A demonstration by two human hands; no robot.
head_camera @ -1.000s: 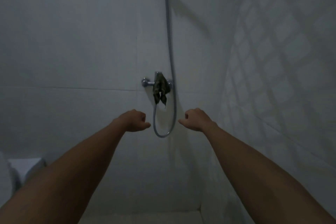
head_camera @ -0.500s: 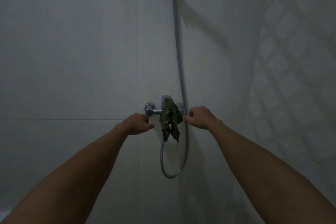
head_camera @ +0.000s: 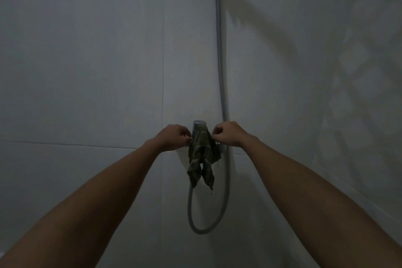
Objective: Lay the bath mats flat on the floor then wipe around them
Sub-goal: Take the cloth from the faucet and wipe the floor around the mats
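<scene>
A dark green patterned cloth (head_camera: 202, 154) hangs draped over the chrome shower mixer tap (head_camera: 199, 124) on the tiled wall. My left hand (head_camera: 174, 137) is at the cloth's upper left edge with its fingers curled, and its fingertips pinch the fabric. My right hand (head_camera: 228, 134) mirrors it at the upper right edge, fingertips pinching the cloth there. Both forearms reach forward from the bottom corners. No bath mat is in view.
A grey shower hose (head_camera: 219, 61) runs down the wall from the top, loops below the tap (head_camera: 208, 229) and comes back up to it. Pale tiled walls meet in a corner on the right. The light is dim.
Both hands have risen and closed in on the tap from either side, from below the cloth to its top edges. The view has tilted upward.
</scene>
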